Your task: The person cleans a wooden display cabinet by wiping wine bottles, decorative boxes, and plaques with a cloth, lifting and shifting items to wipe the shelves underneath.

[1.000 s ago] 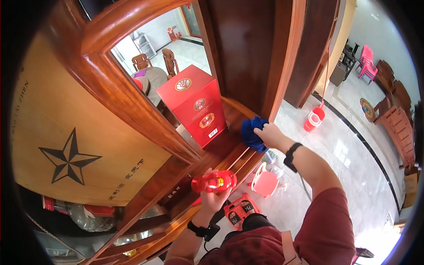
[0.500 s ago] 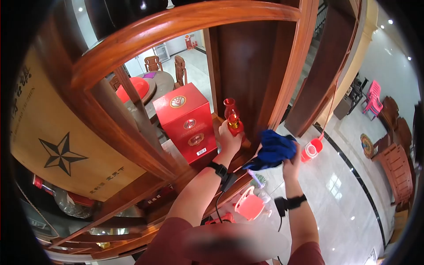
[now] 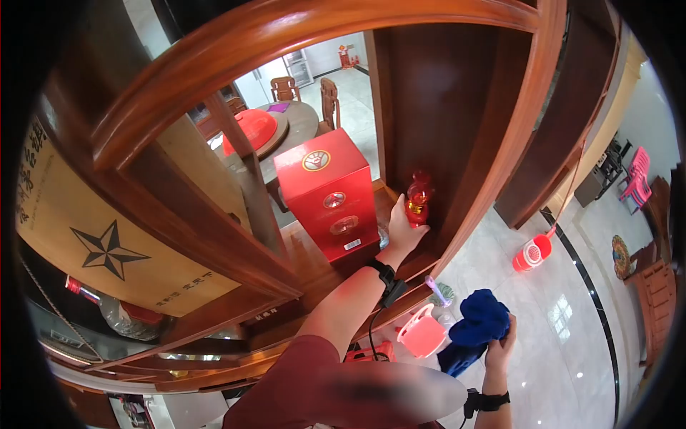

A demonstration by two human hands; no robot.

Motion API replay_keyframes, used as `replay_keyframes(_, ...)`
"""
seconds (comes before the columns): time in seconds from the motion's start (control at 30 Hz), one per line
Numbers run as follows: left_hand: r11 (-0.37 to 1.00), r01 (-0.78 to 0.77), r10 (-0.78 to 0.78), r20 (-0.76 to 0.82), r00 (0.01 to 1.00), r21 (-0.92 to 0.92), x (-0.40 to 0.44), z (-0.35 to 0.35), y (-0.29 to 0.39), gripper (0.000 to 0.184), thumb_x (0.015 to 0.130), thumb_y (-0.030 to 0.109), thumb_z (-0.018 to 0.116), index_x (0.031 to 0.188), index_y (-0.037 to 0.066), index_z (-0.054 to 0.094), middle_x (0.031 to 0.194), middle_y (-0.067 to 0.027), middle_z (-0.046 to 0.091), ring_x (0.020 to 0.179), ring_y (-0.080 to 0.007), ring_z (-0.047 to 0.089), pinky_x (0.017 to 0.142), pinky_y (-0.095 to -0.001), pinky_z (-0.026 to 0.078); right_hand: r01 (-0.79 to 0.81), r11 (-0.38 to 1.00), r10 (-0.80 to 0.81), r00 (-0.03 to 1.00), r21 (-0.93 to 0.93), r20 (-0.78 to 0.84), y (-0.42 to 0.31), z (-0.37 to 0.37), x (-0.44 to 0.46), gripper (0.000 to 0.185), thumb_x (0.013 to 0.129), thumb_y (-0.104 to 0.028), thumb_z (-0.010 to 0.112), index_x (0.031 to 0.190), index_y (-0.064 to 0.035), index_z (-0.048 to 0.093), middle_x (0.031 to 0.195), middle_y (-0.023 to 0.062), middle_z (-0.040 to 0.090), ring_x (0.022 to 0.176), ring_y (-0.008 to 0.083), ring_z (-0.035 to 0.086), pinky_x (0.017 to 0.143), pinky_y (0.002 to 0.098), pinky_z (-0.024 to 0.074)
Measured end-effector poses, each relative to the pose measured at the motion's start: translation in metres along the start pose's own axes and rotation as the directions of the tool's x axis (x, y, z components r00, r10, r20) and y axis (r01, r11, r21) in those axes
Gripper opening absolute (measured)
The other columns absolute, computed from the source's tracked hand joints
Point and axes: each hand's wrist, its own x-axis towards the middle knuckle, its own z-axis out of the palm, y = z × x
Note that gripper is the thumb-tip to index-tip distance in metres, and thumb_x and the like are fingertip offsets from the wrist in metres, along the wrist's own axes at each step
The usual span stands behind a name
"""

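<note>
Place is looking like a home: a round dining table is standing with carved wooden chairs beyond a wooden display cabinet. Pink plastic chairs and a wooden settee are sitting farther off; a red mop bucket is resting on glossy floor tiles.

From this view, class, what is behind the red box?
Beyond the red box, a round table and wooden chairs show. Whatever sits directly against its back is covered and cannot be seen.
</note>
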Motion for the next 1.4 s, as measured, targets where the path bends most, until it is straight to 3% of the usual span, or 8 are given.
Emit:
replay_keyframes(0.17, 0.975, -0.219, 0.217, -0.047, 0.975, -0.031, -0.048, -0.038, 0.026, 0.092, 0.066, 0.018, 0.083, 0.137, -0.007, 0.030, 0.130, -0.0217, 0.044, 0.121, -0.0297, 0.047, 0.101, -0.0377, 0.039, 0.102, 0.986, -0.133, 0.958, 0.134, 0.255, -0.032, 0.062, 0.031, 0.057, 0.078, 0.002, 0.055, 0.133, -0.0012, 0.038, 0.128, 0.0111, 0.050, 0.119, 0.0214, 0.048, 0.103, 0.0356, 0.0356)
replay_keyframes(0.27, 0.956, -0.267, 0.284, -0.142, 0.948, 0.125, -0.105, -0.111, 0.054, 0.065, 0.069, 0.018, 0.081, 0.117, 0.001, 0.042, 0.111, -0.0143, 0.045, 0.096, -0.0229, 0.050, 0.084, -0.0337, 0.042, 0.192, 0.918, -0.322, 0.872, 0.348, 0.368, -0.076, 0.108, 0.075, 0.085, 0.078, -0.044, 0.074, 0.138, -0.0016, 0.030, 0.136, 0.0139, 0.044, 0.126, 0.0270, 0.044, 0.106, 0.0428, 0.0347)
replay_keyframes(0.37, 0.934, -0.250, 0.340, -0.425, 0.839, 0.255, -0.108, -0.167, 0.057, 0.065, 0.067, 0.021, 0.082, 0.114, 0.004, 0.040, 0.109, -0.0110, 0.040, 0.100, -0.0228, 0.044, 0.087, -0.0364, 0.038, 0.254, 0.778, -0.518, 0.776, 0.574, 0.359, -0.163, 0.192, 0.125, 0.071, 0.082, -0.035, 0.068, 0.134, 0.0005, 0.036, 0.131, 0.0121, 0.047, 0.123, 0.0215, 0.045, 0.105, 0.0367, 0.0333)
replay_keyframes(0.53, 0.919, 0.361, -0.390, -0.225, 0.893, -0.161, -0.066, -0.212, 0.032, 0.117, 0.069, 0.024, 0.082, 0.149, 0.005, -0.001, 0.156, -0.0127, 0.004, 0.143, -0.0246, 0.009, 0.111, -0.0431, 0.021, 0.741, 0.647, -0.728, 0.528, 0.181, 0.438, -0.230, 0.326, 0.237, 0.043, 0.077, -0.002, 0.053, 0.120, -0.0070, 0.051, 0.098, 0.0223, 0.063, 0.099, 0.0365, 0.060, 0.088, 0.0372, 0.0467)
replay_keyframes(0.63, 0.888, -0.127, -0.016, -0.304, 0.952, -0.443, -0.023, -0.213, 0.011, 0.104, 0.070, 0.022, 0.082, 0.147, 0.004, 0.016, 0.152, -0.0131, 0.024, 0.137, -0.0239, 0.029, 0.106, -0.0437, 0.031, 0.830, 0.327, -0.313, 0.547, -0.452, 0.776, -0.193, 0.377, 0.280, 0.049, 0.081, -0.028, 0.060, 0.128, -0.0143, 0.052, 0.105, 0.0227, 0.064, 0.101, 0.0399, 0.059, 0.093, 0.0451, 0.0452)
replay_keyframes(0.8, 0.989, -0.062, 0.047, -0.118, 0.992, -0.132, -0.014, -0.217, -0.021, 0.050, 0.081, 0.010, 0.074, 0.123, 0.002, 0.047, 0.107, -0.0066, 0.064, 0.097, -0.0191, 0.062, 0.086, -0.0337, 0.048, 0.852, 0.162, -0.326, 0.523, -0.499, 0.787, -0.202, 0.391, 0.244, 0.051, 0.083, -0.049, 0.056, 0.118, -0.0124, 0.062, 0.111, 0.0212, 0.061, 0.105, 0.0399, 0.055, 0.090, 0.0466, 0.0450)
replay_keyframes(1.13, 0.992, -0.079, 0.087, -0.090, 0.992, 0.095, -0.011, -0.226, -0.033, 0.047, 0.083, 0.010, 0.070, 0.124, 0.001, 0.047, 0.120, -0.0102, 0.057, 0.109, -0.0188, 0.055, 0.093, -0.0337, 0.044, 0.960, 0.282, -0.566, 0.159, 0.009, 0.809, -0.192, 0.391, 0.189, 0.033, 0.074, -0.030, 0.073, 0.103, -0.0158, 0.068, 0.103, 0.0163, 0.055, 0.095, 0.0363, 0.053, 0.085, 0.0449, 0.0438)
replay_keyframes(1.4, 0.976, -0.207, 0.217, -0.234, 0.948, 0.069, -0.009, -0.222, -0.041, 0.096, 0.072, 0.041, 0.077, 0.143, 0.006, 0.022, 0.127, -0.0193, 0.049, 0.116, -0.0341, 0.049, 0.096, -0.0458, 0.038, 0.962, 0.251, -0.650, 0.086, 0.106, 0.755, -0.194, 0.351, 0.163, 0.037, 0.059, -0.018, 0.078, 0.095, -0.0156, 0.067, 0.093, 0.0148, 0.054, 0.090, 0.0338, 0.057, 0.076, 0.0431, 0.0470)
